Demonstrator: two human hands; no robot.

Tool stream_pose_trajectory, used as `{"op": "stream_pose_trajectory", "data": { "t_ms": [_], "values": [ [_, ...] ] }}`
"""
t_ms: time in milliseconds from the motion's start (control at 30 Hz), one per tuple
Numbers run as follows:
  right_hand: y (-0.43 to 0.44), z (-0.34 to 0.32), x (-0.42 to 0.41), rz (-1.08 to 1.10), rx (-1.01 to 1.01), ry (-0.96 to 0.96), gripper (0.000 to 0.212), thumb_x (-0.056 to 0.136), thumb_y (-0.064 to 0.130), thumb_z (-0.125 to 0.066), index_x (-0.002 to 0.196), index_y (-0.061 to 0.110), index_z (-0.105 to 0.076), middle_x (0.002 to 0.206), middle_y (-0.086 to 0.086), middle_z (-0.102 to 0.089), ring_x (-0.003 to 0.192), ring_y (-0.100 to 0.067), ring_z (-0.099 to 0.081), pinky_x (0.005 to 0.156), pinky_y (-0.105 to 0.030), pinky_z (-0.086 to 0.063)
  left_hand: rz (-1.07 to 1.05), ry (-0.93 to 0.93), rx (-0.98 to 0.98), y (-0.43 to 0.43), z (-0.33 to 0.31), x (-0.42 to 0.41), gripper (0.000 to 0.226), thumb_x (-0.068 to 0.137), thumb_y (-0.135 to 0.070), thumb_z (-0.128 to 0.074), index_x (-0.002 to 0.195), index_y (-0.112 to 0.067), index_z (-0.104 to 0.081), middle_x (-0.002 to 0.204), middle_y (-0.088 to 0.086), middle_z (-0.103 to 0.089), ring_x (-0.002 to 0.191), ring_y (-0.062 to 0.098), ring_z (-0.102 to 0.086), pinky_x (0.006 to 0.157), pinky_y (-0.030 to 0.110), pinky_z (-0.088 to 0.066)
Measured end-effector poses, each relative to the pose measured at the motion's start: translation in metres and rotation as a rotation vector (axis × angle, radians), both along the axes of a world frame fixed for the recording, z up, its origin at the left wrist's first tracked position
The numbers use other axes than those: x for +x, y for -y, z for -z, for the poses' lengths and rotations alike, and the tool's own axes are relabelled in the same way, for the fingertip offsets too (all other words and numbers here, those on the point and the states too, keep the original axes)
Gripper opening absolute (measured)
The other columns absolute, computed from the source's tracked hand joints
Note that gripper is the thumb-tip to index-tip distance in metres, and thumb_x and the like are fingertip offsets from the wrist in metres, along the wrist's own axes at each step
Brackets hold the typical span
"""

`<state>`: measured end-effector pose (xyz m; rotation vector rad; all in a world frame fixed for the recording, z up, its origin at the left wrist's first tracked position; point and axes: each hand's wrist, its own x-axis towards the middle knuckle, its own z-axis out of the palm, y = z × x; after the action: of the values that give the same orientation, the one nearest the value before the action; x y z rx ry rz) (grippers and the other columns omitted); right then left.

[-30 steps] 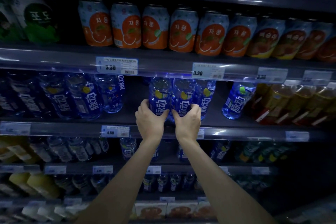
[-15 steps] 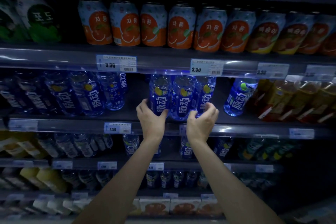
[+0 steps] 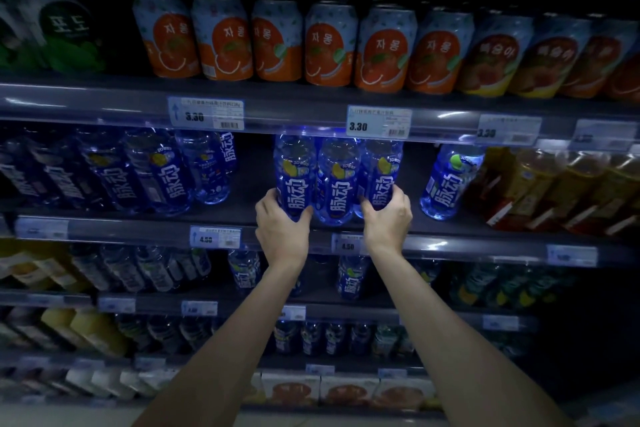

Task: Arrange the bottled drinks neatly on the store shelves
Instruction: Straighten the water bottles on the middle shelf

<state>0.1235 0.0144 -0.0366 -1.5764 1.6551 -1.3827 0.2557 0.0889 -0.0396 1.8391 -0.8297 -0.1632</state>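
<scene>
Three blue bottled drinks stand side by side in the middle of the second shelf [image 3: 485,246]. My left hand [image 3: 282,229] grips the base of the left blue bottle [image 3: 294,173]. My right hand [image 3: 386,218] is wrapped around the base of the right blue bottle [image 3: 382,173]. The middle blue bottle [image 3: 337,180] stands between them, untouched by either palm. A lone blue bottle [image 3: 446,180] stands further right, with a gap between it and the trio. A row of several more blue bottles [image 3: 152,173] leans at the left of the same shelf.
Orange-labelled cans [image 3: 277,42] fill the shelf above. Amber tea bottles [image 3: 554,191] crowd the right end of the second shelf. Price tags [image 3: 379,121] line the shelf edges. Lower shelves hold more blue bottles [image 3: 351,277] and yellow drinks [image 3: 86,329].
My right hand has shifted from the middle bottle to the right bottle and closed around it. My left hand stays on the left bottle. The view has drifted slightly.
</scene>
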Motion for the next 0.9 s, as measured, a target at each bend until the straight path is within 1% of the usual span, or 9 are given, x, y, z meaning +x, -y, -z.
{"op": "stream_pose_trajectory", "data": {
  "t_ms": [133,233,333,433,633,900],
  "values": [
    [-0.004,0.000,-0.005,0.003,-0.016,-0.006,0.062,0.082,0.029,-0.076,0.132,0.004,-0.051,0.121,-0.009,-0.057,0.110,-0.023,-0.056,0.094,-0.034,-0.047,0.007,0.035,0.025,-0.001,0.002,0.000,0.070,0.080,-0.040,-0.074,0.136,-0.014,-0.042,0.133,0.003,-0.048,0.118,0.023,-0.051,0.098,0.048,-0.043],
    [-0.009,0.002,-0.009,-0.004,-0.039,-0.027,0.061,0.081,0.032,-0.076,0.130,0.003,-0.051,0.119,-0.009,-0.057,0.108,-0.022,-0.057,0.092,-0.032,-0.048,0.016,0.067,0.048,-0.001,0.001,0.002,0.073,0.080,-0.042,-0.073,0.138,-0.013,-0.040,0.136,0.004,-0.048,0.120,0.025,-0.048,0.098,0.047,-0.043],
    [-0.015,0.002,-0.010,-0.003,-0.052,-0.043,0.062,0.081,0.032,-0.076,0.130,0.004,-0.051,0.120,-0.010,-0.057,0.109,-0.022,-0.056,0.090,-0.028,-0.044,0.017,0.074,0.064,0.001,-0.003,0.006,0.064,0.080,-0.043,-0.073,0.132,-0.016,-0.047,0.128,0.002,-0.056,0.114,0.026,-0.052,0.095,0.048,-0.045],
    [-0.017,0.000,-0.009,-0.010,-0.045,-0.046,0.064,0.081,0.033,-0.076,0.131,0.003,-0.050,0.121,-0.010,-0.057,0.111,-0.022,-0.056,0.091,-0.028,-0.043,0.024,0.061,0.072,0.002,-0.006,0.010,0.057,0.079,-0.042,-0.075,0.125,-0.018,-0.052,0.119,0.000,-0.061,0.108,0.024,-0.057,0.092,0.051,-0.046],
    [-0.018,-0.001,-0.008,-0.005,-0.042,-0.040,0.060,0.081,0.031,-0.076,0.128,0.003,-0.051,0.118,-0.010,-0.057,0.106,-0.021,-0.057,0.085,-0.023,-0.041,0.032,0.071,0.077,0.002,-0.006,0.013,0.057,0.078,-0.043,-0.075,0.124,-0.018,-0.052,0.117,-0.001,-0.062,0.105,0.023,-0.059,0.092,0.050,-0.046],
    [-0.018,0.001,-0.008,-0.004,-0.031,-0.043,0.060,0.081,0.030,-0.077,0.128,0.004,-0.051,0.119,-0.009,-0.056,0.106,-0.021,-0.056,0.088,-0.028,-0.046,0.036,0.097,0.086,0.000,-0.009,0.012,0.059,0.078,-0.042,-0.075,0.126,-0.015,-0.052,0.117,0.001,-0.063,0.104,0.023,-0.060,0.090,0.050,-0.047]
  ]
}}
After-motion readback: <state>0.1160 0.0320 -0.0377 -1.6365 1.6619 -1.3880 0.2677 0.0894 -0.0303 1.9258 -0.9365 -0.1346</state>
